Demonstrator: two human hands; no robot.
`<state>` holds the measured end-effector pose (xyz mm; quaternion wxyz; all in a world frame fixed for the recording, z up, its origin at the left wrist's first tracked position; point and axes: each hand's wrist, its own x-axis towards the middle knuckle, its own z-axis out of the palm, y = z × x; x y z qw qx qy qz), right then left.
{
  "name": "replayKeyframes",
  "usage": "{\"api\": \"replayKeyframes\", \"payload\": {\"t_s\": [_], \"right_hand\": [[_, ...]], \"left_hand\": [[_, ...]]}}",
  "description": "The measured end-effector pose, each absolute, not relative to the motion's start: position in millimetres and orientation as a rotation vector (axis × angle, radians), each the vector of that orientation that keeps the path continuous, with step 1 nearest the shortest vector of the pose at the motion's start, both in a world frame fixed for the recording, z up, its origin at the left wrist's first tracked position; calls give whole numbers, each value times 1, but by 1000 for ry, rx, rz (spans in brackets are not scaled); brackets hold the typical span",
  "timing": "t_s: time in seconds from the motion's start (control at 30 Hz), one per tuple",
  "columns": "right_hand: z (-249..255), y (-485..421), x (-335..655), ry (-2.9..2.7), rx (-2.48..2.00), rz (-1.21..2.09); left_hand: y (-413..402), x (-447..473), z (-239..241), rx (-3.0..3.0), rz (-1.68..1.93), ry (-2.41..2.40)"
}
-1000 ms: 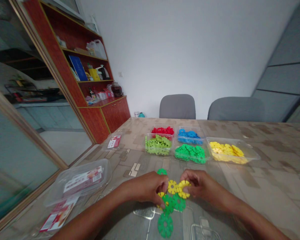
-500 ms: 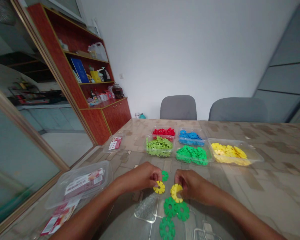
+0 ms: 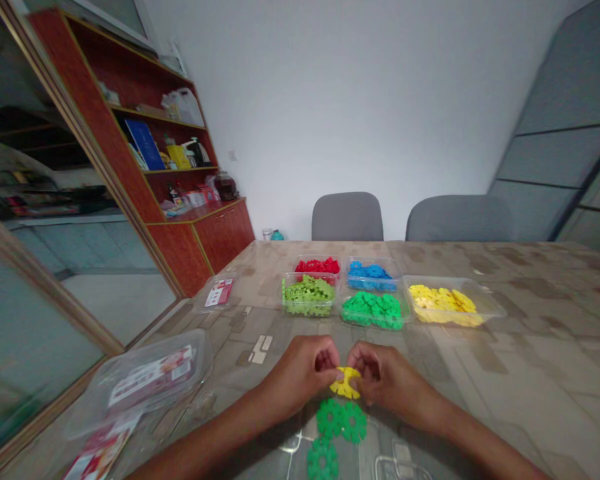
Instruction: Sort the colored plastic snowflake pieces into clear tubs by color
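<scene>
My left hand (image 3: 307,363) and my right hand (image 3: 386,375) meet in front of me, fingertips pinched on yellow notched plastic discs (image 3: 347,385). The discs overlap or press together between the fingers; whether they are interlocked I cannot tell. Just below lie two green notched discs (image 3: 341,420) side by side, touching. Nearer to me is another green disc (image 3: 323,459), touching or almost touching the left one of the pair. Fingers hide parts of the yellow pieces.
Clear tubs hold red pieces (image 3: 317,267), light green pieces (image 3: 309,295), blue pieces (image 3: 369,275), green pieces (image 3: 373,310) and yellow pieces (image 3: 445,305). At left lie plastic lids (image 3: 200,353) with labels. Two grey chairs (image 3: 347,217) stand behind the table (image 3: 545,347).
My hands have come together, bringing the two separate yellow discs into contact. The single green disc beyond my left hand no longer shows. The whole view has shifted slightly.
</scene>
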<state>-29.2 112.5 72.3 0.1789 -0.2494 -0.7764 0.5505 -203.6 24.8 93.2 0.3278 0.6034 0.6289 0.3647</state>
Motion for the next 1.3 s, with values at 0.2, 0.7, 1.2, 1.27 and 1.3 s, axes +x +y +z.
{"api": "replayKeyframes", "payload": {"t_s": [0.2,0.7,1.2,1.27,1.3], "right_hand": [[114,155,2,-2139,-867,1079],[132,244,92,-1992,-1306,484],[75,95,-8,-2805,-627,949],[77,92,-8,-2816,-657,976],[78,92,-7,-2804,-669,1014]], "left_hand": [[26,-228,99,1856,872,1783],[27,-256,101,2044,382,1711],[26,-244,88,2009,520,1700],[26,-246,89,1950,538,1711],[26,-247,90,1928,544,1710]]}}
